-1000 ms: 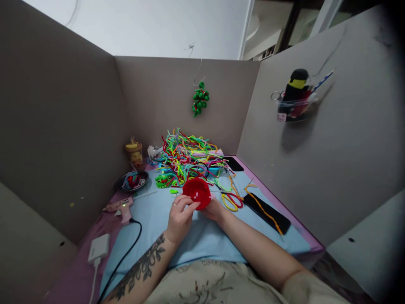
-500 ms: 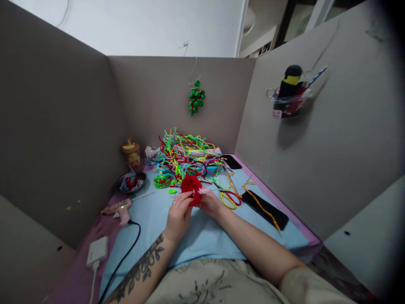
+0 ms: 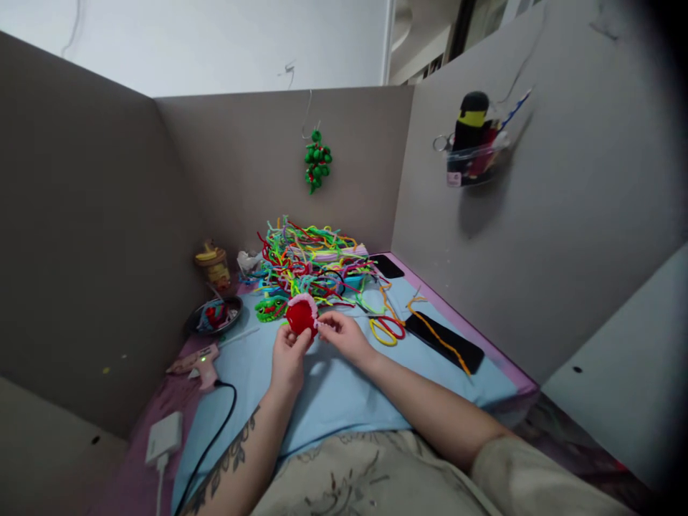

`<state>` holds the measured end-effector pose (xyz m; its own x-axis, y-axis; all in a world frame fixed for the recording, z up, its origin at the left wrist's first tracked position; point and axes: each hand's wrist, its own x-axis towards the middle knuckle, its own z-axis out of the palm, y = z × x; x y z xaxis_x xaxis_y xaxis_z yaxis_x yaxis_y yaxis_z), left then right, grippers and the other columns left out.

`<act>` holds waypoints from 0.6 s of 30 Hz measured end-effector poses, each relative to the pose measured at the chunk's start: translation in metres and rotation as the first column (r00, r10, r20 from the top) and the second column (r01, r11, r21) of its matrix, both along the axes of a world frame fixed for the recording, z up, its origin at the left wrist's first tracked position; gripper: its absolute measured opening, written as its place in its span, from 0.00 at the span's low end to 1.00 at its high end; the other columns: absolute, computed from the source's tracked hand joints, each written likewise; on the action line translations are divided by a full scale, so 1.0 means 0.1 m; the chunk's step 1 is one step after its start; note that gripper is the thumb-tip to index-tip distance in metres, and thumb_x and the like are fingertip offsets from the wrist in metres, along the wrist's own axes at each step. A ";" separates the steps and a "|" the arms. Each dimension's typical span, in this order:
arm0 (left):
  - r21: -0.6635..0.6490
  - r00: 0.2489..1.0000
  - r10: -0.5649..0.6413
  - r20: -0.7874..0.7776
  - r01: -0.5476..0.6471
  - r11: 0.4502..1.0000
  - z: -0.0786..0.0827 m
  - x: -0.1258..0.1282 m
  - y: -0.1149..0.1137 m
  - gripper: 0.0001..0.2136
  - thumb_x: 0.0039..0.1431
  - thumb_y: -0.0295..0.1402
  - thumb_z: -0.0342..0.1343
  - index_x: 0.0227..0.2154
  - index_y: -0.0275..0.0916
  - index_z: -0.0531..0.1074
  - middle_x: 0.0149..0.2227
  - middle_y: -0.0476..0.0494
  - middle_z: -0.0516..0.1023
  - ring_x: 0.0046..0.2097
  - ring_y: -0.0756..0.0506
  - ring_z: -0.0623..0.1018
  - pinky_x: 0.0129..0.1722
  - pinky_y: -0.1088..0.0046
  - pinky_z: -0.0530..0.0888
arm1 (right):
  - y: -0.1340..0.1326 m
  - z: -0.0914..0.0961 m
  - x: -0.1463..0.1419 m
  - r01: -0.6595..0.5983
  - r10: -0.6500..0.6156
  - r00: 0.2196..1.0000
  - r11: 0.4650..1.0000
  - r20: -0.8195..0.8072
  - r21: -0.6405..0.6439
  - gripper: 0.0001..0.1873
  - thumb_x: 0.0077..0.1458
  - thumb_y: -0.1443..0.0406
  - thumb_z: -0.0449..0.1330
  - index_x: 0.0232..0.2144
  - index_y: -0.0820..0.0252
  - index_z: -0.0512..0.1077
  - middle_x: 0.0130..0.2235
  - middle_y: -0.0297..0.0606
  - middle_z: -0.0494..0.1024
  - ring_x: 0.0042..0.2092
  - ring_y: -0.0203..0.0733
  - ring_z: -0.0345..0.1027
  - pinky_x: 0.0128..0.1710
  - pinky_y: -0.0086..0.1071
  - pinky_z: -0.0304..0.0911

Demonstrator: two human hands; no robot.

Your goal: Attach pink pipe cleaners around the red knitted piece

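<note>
A red, fuzzy, rounded piece (image 3: 300, 317) with a pale pink fuzzy strip (image 3: 306, 298) along its upper and right edge is held above the blue cloth. My left hand (image 3: 290, 355) is closed on the red piece from below, thumb in front. At its right edge my right hand (image 3: 341, 335) pinches the end of the pink strip between thumb and fingers. Just behind lies a green fuzzy piece (image 3: 270, 308) with red details. A heap of coloured pipe cleaners (image 3: 317, 261) fills the back of the table.
Scissors (image 3: 385, 330) with red and yellow handles lie right of my hands, near a black phone (image 3: 445, 342) crossed by an orange pipe cleaner. On the left are a pink glue gun (image 3: 204, 364) with its cord, a white adapter (image 3: 164, 437) and a dark bowl (image 3: 215, 315). Grey panels surround the table.
The red piece has turned, so its front and the pink edge strip now show. My right hand has come out from behind it to the right side. The camera view has shifted slightly.
</note>
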<state>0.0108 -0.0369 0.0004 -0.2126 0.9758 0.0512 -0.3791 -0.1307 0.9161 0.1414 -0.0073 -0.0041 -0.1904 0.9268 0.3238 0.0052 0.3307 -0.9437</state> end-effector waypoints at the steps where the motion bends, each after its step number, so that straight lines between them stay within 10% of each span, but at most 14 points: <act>1: -0.042 0.998 -0.038 0.039 0.040 0.998 0.01 -0.01 0.00 0.20 0.39 0.38 0.65 0.33 0.37 0.65 0.30 0.49 0.75 0.31 0.50 0.75 0.35 0.71 0.72 | 0.00 -0.01 0.01 0.052 -0.054 0.998 0.997 0.043 0.053 0.11 0.51 0.59 0.58 0.35 0.60 0.72 0.30 0.34 0.74 0.30 0.35 0.66 0.31 0.28 0.62; 8: -0.255 0.932 -0.268 0.242 0.328 0.910 -0.03 -0.10 0.05 0.18 0.44 0.39 0.63 0.40 0.41 0.70 0.36 0.45 0.77 0.34 0.46 0.77 0.36 0.66 0.74 | -0.03 0.09 0.13 0.053 -0.160 0.958 0.915 0.239 0.400 0.09 0.53 0.66 0.56 0.35 0.56 0.75 0.34 0.38 0.75 0.37 0.38 0.67 0.37 0.31 0.63; 18: -0.230 0.977 -0.183 0.109 0.204 0.952 -0.01 -0.06 0.05 0.18 0.42 0.35 0.64 0.39 0.41 0.70 0.34 0.50 0.76 0.33 0.51 0.76 0.32 0.77 0.72 | 0.01 0.05 0.17 -0.030 -0.160 0.925 0.872 0.343 0.489 0.09 0.56 0.67 0.55 0.39 0.58 0.72 0.36 0.40 0.74 0.39 0.40 0.67 0.40 0.34 0.63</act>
<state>0.0052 -0.0319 -0.0005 -0.0118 0.9802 -0.1976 -0.4532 0.1710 0.8749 0.1579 -0.0067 0.0008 -0.3267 0.6888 0.6471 0.3511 0.7241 -0.5936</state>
